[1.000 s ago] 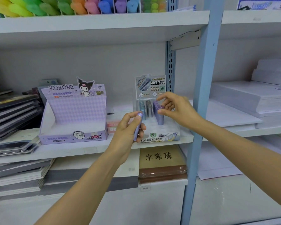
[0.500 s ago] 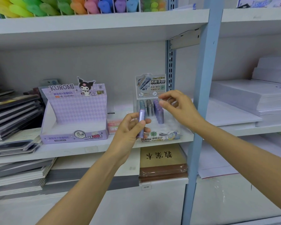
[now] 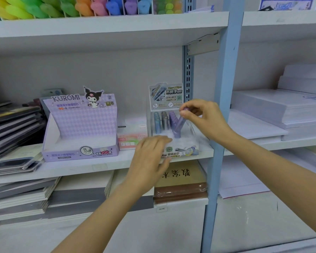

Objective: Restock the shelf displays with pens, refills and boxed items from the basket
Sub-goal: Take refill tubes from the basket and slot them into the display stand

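A clear display stand (image 3: pixel 193 143) for pencil-lead refill tubes sits on the middle shelf, with blue, grey and purple tubes (image 3: pixel 164 121) standing in rows. My right hand (image 3: pixel 204 119) pinches the top of a purple refill tube (image 3: pixel 179 126), which leans tilted with its lower end in the stand. My left hand (image 3: pixel 150 157) hovers in front of the stand with fingers spread and relaxed, holding nothing. The basket is out of sight.
A purple Kuromi display box (image 3: pixel 80 128) stands to the left, with a small pink box (image 3: pixel 131 137) between it and the stand. Stacked notebooks (image 3: pixel 13 123) fill the left, white paper reams (image 3: pixel 281 110) the right. A blue upright post (image 3: pixel 223 106) is beside my right wrist.
The purple tube passed from my left hand to my right, which now sets it tilted into the stand. My left hand has opened and dropped slightly.
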`<action>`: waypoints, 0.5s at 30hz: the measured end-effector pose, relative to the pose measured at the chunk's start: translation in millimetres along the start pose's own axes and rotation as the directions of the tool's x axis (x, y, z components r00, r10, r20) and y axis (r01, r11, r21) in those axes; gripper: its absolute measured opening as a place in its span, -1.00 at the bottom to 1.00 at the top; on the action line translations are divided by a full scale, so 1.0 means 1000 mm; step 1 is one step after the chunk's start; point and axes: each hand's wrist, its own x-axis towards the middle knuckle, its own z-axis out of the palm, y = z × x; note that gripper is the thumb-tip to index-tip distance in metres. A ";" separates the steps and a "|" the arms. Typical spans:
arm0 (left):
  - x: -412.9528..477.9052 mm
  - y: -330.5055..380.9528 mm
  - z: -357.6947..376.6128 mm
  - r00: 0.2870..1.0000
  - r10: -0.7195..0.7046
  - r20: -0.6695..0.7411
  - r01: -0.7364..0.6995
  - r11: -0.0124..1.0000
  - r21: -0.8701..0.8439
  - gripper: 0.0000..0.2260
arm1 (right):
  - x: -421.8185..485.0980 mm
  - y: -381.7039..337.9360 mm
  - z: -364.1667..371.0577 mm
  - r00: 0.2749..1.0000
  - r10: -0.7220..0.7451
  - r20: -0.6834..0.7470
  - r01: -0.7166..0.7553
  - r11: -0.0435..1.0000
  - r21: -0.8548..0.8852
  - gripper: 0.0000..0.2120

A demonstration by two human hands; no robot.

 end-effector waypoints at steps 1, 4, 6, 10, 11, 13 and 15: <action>-0.003 0.000 0.003 0.998 0.009 0.058 -0.012 0.999 0.038 -0.61 | -0.002 0.004 0.000 1.000 -0.007 0.030 0.009 0.999 -0.050 -0.94; -0.005 0.001 0.008 0.997 0.000 0.075 -0.004 0.999 0.053 -0.58 | -0.010 0.009 0.006 0.993 -0.020 0.118 0.029 0.996 -0.081 -0.93; -0.005 0.002 0.009 0.998 -0.005 0.062 0.001 0.999 0.049 -0.59 | -0.011 0.010 0.008 0.990 -0.049 0.129 0.063 0.993 -0.103 -0.91; -0.006 0.001 0.010 0.998 0.002 0.068 -0.005 0.999 0.047 -0.58 | -0.003 0.011 0.003 0.973 -0.046 0.226 0.086 0.982 -0.171 -0.92; -0.006 0.001 0.011 0.998 0.005 0.067 -0.008 0.999 0.048 -0.58 | -0.002 0.011 0.004 0.967 -0.034 0.254 0.083 0.979 -0.184 -0.92; -0.006 0.000 0.012 0.998 0.007 0.059 -0.009 0.999 0.049 -0.57 | -0.003 0.011 0.010 0.965 -0.013 0.262 0.064 0.980 -0.188 -0.88; -0.006 -0.001 0.013 0.999 0.001 0.051 -0.004 0.999 0.045 -0.57 | -0.007 0.011 0.017 0.979 -0.015 0.203 0.049 0.985 -0.164 -0.78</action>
